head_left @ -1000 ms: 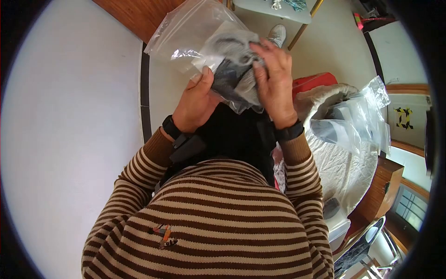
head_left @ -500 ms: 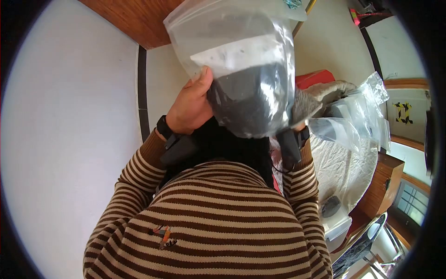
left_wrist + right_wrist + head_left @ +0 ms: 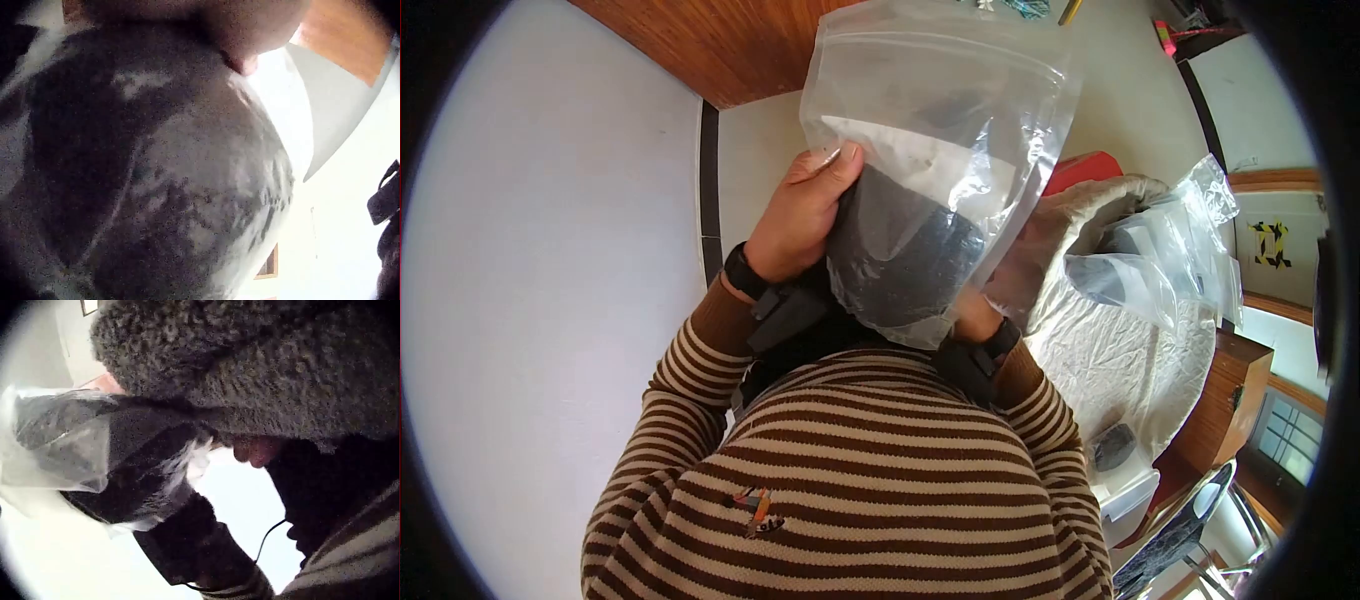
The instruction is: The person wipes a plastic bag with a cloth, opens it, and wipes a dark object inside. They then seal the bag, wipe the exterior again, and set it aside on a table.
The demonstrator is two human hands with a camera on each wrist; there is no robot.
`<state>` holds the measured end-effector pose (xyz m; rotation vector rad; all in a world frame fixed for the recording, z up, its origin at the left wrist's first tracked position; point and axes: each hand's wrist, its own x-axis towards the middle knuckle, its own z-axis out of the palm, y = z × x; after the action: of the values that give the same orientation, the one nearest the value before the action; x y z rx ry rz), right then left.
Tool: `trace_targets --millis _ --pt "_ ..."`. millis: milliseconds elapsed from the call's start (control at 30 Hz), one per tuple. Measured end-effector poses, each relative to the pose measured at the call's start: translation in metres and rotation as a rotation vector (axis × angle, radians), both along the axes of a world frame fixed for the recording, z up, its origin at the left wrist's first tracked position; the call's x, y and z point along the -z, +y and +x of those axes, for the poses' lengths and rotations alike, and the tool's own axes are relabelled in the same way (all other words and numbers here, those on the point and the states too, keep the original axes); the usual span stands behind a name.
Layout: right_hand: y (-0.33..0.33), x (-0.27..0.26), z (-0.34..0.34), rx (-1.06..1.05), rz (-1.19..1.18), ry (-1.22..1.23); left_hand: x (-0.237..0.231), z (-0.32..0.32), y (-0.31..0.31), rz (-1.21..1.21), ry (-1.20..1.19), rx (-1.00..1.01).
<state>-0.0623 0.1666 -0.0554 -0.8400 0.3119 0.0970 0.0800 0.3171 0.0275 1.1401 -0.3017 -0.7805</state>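
My left hand (image 3: 800,215) grips the left edge of a clear plastic bag (image 3: 940,75), thumb on the front. Inside the bag are a dark grey soft item (image 3: 900,240) with a rounded bottom and a white card (image 3: 920,155) above it. The right hand (image 3: 978,318) is low behind the bag's lower right corner, its fingers mostly hidden. In the right wrist view, a grey fleecy cloth item (image 3: 281,381) covers that hand, and fingertips (image 3: 256,453) curl out beneath it. The left wrist view shows the bag's dark contents close up, below the left hand.
To the right is a round container lined with cream cloth (image 3: 1120,370), with several filled clear bags (image 3: 1190,235) at its far side. A red object (image 3: 1085,172) sits behind it. A white surface (image 3: 570,260) fills the left, beside a brown wooden panel (image 3: 730,50).
The right hand has come off the bag's front with the grey fleecy item and moved down behind the bag. The bag now faces up, its dark contents and card exposed, still in the left hand.
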Motion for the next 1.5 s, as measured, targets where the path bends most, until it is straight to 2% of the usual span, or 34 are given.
trace_targets --millis 33,100,133,200,300,367,400,467,500,567,633,667,700,733,800,967,1033,1267,1333,1400,1467,1500 --pt "-0.002 0.022 -0.005 -0.088 -0.211 -0.095 0.001 0.002 0.004 0.0 0.0 -0.001" --pt "-0.005 0.034 -0.007 -0.265 -0.631 -0.283 0.003 0.007 0.015 0.025 -0.003 0.012" --pt "-0.021 0.035 -0.014 -0.264 -0.63 -0.281 0.004 0.01 0.02 0.04 -0.005 0.02" --pt "-0.055 -0.032 -0.009 -0.549 -0.727 -0.128 0.009 0.012 0.029 0.073 0.031 0.024" --pt "-0.085 -0.038 -0.002 -0.567 -0.837 -0.252 0.022 0.012 0.039 0.131 0.104 0.023" --pt "-0.097 -0.06 -0.003 -0.202 -0.606 -0.032 0.042 0.006 0.044 0.148 0.237 0.106" --pt "-0.095 -0.073 0.001 -0.205 -0.61 -0.028 0.048 0.002 0.044 0.156 0.302 0.149" --pt "-0.081 -0.096 0.018 0.037 -0.822 -0.344 0.048 -0.006 0.034 0.119 0.332 0.113" --pt "-0.071 -0.101 0.026 0.042 -0.824 -0.343 0.047 -0.009 0.027 0.085 0.356 0.075" --pt "-0.046 -0.106 0.044 0.072 -1.08 -0.712 0.049 -0.009 0.025 0.052 0.379 0.038" --pt "-0.02 -0.104 0.059 0.043 -1.305 -0.812 0.06 -0.006 0.036 0.275 0.015 0.173" --pt "-0.008 -0.089 0.065 0.044 -1.301 -0.813 0.064 -0.005 0.04 0.385 -0.17 0.239" --pt "0.003 -0.063 0.072 0.007 -1.413 -0.812 0.068 -0.003 0.043 0.387 -0.172 0.239" --pt "0.008 -0.049 0.078 -0.031 -1.525 -0.808 0.072 -0.001 0.044 0.364 -0.067 0.264" --pt "-0.002 -0.03 0.087 0.006 -1.563 -0.79 0.077 0.003 0.045 0.308 0.148 0.31" --pt "-0.036 -0.018 0.087 0.107 -1.699 -0.672 0.07 -0.001 0.031 0.136 0.128 0.233" --pt "-0.049 -0.016 0.082 0.125 -1.734 -0.634 0.069 -0.002 0.03 0.072 0.202 0.236" --pt "-0.091 0.005 0.011 0.109 -1.53 -0.448 0.065 -0.005 0.032 0.036 0.288 0.205" --pt "-0.109 -0.009 -0.024 -0.131 -1.227 -0.256 0.065 -0.005 0.034 0.063 0.287 0.22" --pt "-0.131 -0.035 -0.055 -0.235 -1.262 -0.156 0.064 -0.005 0.036 0.066 0.288 0.227" --pt "-0.158 -0.054 -0.082 -0.413 -1.297 0.193 0.063 -0.006 0.034 0.074 0.284 0.228" --pt "-0.168 -0.055 -0.095 -0.409 -1.302 0.2 0.062 -0.007 0.032 0.068 0.285 0.235"
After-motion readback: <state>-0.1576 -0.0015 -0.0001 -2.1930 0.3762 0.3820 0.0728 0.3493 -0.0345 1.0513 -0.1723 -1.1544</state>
